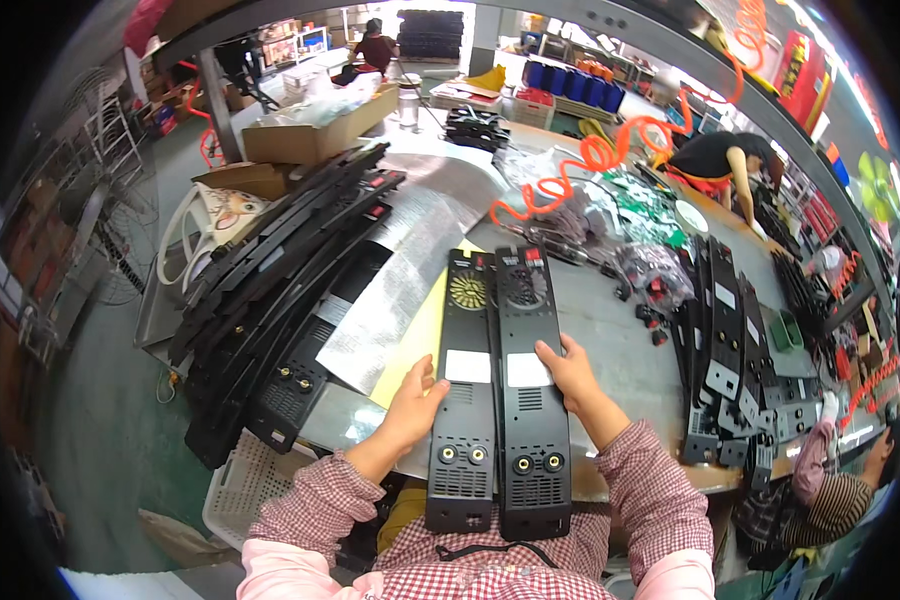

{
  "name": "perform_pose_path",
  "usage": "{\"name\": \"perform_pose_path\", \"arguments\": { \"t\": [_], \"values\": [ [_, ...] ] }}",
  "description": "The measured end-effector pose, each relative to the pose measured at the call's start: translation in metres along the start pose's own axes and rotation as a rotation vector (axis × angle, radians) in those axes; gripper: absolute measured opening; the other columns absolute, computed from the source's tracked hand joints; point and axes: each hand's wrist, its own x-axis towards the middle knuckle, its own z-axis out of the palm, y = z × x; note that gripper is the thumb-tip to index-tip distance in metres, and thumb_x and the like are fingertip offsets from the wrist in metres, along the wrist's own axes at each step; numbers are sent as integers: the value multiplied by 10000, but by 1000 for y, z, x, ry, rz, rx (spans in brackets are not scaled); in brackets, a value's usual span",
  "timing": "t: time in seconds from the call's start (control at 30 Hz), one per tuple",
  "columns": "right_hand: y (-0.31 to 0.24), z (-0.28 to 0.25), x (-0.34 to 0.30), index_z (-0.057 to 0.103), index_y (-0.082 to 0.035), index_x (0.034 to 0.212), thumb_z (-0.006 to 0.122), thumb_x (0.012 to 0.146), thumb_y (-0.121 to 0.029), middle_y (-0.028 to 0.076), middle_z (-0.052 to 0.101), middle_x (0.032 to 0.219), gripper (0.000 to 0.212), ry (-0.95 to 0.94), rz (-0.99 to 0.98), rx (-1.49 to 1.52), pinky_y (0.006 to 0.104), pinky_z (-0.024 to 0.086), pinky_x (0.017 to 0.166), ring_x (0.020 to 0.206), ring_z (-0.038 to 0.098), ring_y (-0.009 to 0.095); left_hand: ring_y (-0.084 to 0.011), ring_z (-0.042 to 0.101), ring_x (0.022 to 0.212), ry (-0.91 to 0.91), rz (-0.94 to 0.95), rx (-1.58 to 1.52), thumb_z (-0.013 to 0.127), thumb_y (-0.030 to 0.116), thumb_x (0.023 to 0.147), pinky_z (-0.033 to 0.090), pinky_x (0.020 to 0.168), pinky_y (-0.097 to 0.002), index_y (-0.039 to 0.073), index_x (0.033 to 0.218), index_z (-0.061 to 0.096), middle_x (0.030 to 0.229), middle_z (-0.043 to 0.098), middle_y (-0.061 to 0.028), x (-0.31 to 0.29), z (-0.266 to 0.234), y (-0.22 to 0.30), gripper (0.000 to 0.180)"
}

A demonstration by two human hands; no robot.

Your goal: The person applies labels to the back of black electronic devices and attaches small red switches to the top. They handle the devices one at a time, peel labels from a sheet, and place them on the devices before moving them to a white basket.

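Observation:
Two long black metal casing panels lie side by side in front of me, their near ends over the table edge at my lap. My left hand (pixel 410 408) grips the outer edge of the left panel (pixel 465 420), thumb along the rim. On the other side my right hand (pixel 576 382) holds the right panel (pixel 533 420), thumb on its face beside a white label. Each panel has two brass-coloured round terminals and slotted vents near me. At the far ends are a red switch and a round fan opening; the left one shows yellow behind its grille.
Stacked black panels (pixel 270 300) fill the table's left side, by silvery sheet material (pixel 395 290). More panels (pixel 725 340) stand at the right. Bagged parts (pixel 655 272), green circuit boards (pixel 640 205) and a coiled orange air hose (pixel 580 165) lie beyond. Co-workers sit at the right.

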Motion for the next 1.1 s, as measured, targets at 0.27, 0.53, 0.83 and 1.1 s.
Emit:
{"name": "perform_pose_path", "arguments": {
  "t": [0.27, 0.53, 0.83, 1.1],
  "values": [
    [32, -6, 17, 624, 69, 1168, 742, 883, -303, 143, 699, 1022, 484, 219, -62, -353, 314, 512, 734, 864, 655, 167, -281, 554, 1239, -40, -173, -207, 603, 155, 960, 451, 1013, -339, -33, 1484, 343, 1391, 535, -225, 14, -4, -4, 615],
    [-18, 5, 2, 324, 113, 1444, 767, 890, -261, 178, 632, 1184, 802, 120, 227, -20, 366, 535, 873, 1023, 650, 243, -164, 631, 912, -167, -176, -473, 570, 23, 964, 520, 761, -293, -6, 1402, 305, 1055, 647, -148, 8, 18, 6, 513],
    [-26, 12, 2, 571, 15, 1217, 688, 951, -327, 76, 682, 1036, 449, -42, 183, 8, 364, 570, 809, 887, 677, 185, -173, 579, 1090, -109, -135, -663, 541, 20, 972, 466, 936, -298, -2, 1442, 290, 1233, 597, -160, 17, 32, -21, 534],
    [-28, 42, 11, 610, -26, 1158, 652, 978, -305, 70, 694, 1030, 335, -60, 219, 126, 372, 583, 782, 881, 689, 198, -229, 471, 1290, -114, -97, -873, 516, 190, 1032, 375, 1085, -332, -38, 1500, 267, 1421, 474, -198, 31, 46, -43, 577]
  ]
}}
